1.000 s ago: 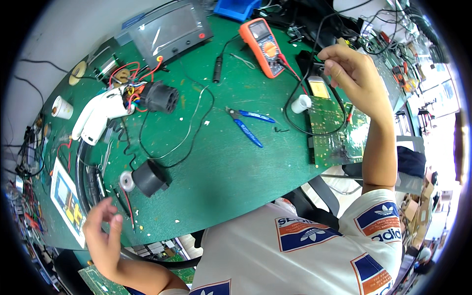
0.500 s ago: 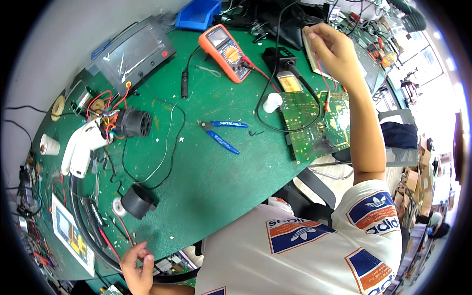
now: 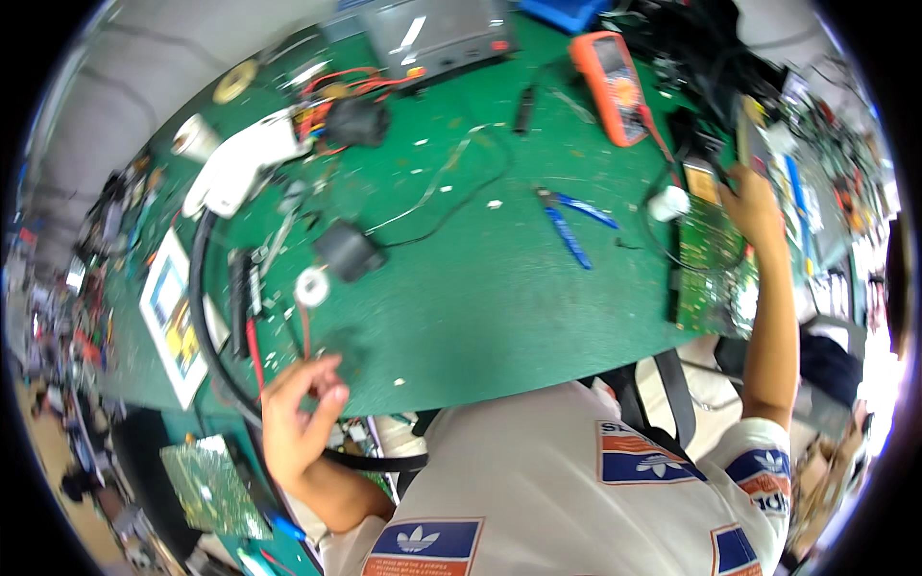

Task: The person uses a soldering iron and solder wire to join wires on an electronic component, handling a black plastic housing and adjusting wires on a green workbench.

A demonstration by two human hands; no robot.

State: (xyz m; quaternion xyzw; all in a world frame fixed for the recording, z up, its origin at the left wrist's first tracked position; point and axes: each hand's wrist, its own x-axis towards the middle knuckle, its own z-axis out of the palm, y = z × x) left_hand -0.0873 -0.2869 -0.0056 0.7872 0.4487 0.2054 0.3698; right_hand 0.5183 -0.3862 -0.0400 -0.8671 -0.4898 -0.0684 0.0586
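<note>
My left hand (image 3: pixel 298 422) is open with loosely bent fingers at the bench's front edge, near a thick black cable (image 3: pixel 202 312) and red leads (image 3: pixel 254 350). My right hand (image 3: pixel 754 206), blurred, is over the upper part of a green circuit board (image 3: pixel 706 293), near a soldering tool's holder (image 3: pixel 701 173); I cannot make out whether its fingers grip anything. A white cup (image 3: pixel 667 204) stands beside that board. Blue-handled cutters (image 3: pixel 567 235) lie open in mid-bench. A white handpiece with exposed wires (image 3: pixel 240 168) and a black cylindrical part (image 3: pixel 346 250) lie left of them.
An orange multimeter (image 3: pixel 610 82), a grey screen unit (image 3: pixel 432 34), a blue bin (image 3: pixel 562 10) and black clutter are at the back. A printed sheet (image 3: pixel 168 317) lies left, with another circuit board (image 3: pixel 211 485) below. A chair (image 3: pixel 672 394) is under the front edge at right.
The view has turned, shifting the bench in the picture. My right hand has come down from the back right toward the circuit board. My left hand remains by the front edge.
</note>
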